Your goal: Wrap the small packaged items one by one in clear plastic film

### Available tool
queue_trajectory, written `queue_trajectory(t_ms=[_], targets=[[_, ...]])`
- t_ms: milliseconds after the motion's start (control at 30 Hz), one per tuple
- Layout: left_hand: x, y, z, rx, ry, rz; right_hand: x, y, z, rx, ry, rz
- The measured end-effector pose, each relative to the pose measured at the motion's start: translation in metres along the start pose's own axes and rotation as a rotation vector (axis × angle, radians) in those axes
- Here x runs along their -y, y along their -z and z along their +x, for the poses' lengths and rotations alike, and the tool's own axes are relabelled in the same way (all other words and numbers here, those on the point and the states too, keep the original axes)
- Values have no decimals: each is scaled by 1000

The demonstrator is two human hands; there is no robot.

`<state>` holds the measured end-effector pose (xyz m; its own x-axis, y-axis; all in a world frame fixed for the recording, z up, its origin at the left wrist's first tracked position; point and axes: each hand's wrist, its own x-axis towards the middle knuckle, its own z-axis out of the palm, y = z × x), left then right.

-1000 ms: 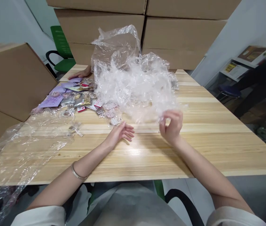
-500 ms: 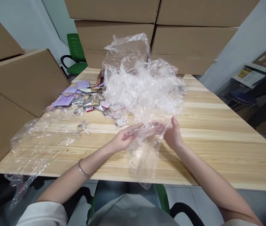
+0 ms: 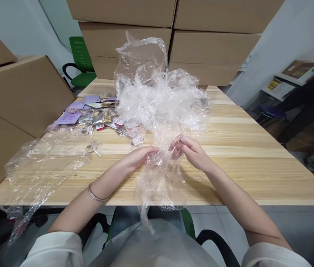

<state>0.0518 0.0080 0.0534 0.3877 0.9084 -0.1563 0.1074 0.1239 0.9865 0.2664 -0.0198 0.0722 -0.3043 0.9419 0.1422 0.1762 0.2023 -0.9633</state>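
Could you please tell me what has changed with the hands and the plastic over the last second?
The left hand, which lay open on the table a second ago, now grips the clear plastic bag. The right hand has moved inward to pinch the same bag close beside it, and the bag now trails over the table's near edge. The heap of crumpled plastic, the small packets and the cardboard boxes lie as before.

clear crinkly plastic (image 3: 159,100) mid-frame, pale striped wood table (image 3: 243,148), brown cardboard boxes (image 3: 173,33) across the top, green chair (image 3: 80,61) upper left, lilac cards (image 3: 69,118) left of centre, silver bracelet (image 3: 95,195) lower left.
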Motion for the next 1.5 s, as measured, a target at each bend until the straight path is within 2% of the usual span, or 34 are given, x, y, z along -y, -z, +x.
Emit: queue_trajectory(t_ms=[100,200,267,333,433,500,567,633,700,767,867,933,1000,1067,1133,1267,1500], targets=[[-2,15,-9,59,210,-187,2,8,-4,-175,-46,15],[5,41,-19,-80,258,-155,-10,34,-5,-409,-129,-85],[17,56,-24,-205,283,-84,-25,57,-6,-486,-233,-229],[31,66,-26,-309,277,-4,-44,79,-8,-473,-383,-401],[51,76,-26,-413,219,145,-68,106,-17,-369,-571,-565],[58,83,-28,-444,173,264,-77,117,-25,-311,-638,-598],[60,87,-31,-441,145,375,-78,121,-32,-313,-680,-722],[58,89,-36,-424,136,462,-73,112,-35,-401,-581,-1020],[53,88,-39,-412,112,624,-65,89,-33,-447,-323,-1301],[44,89,-36,-414,67,868,-60,55,-28,-316,-59,-1344],[28,104,-18,-524,27,1176,-68,4,-20,33,128,-1215],[19,125,4,-647,16,1254,-79,-16,-17,132,152,-1192],[12,149,29,-719,-22,1284,-91,-22,-16,141,141,-1187],[9,171,53,-726,-32,1321,-97,-21,-15,130,144,-1176],[9,185,72,-689,-8,1355,-99,-17,-15,116,157,-1162],[10,190,86,-599,-7,1385,-98,-16,-14,112,147,-1143],[15,183,66,-504,-87,1446,-99,-17,-14,134,127,-1121]])
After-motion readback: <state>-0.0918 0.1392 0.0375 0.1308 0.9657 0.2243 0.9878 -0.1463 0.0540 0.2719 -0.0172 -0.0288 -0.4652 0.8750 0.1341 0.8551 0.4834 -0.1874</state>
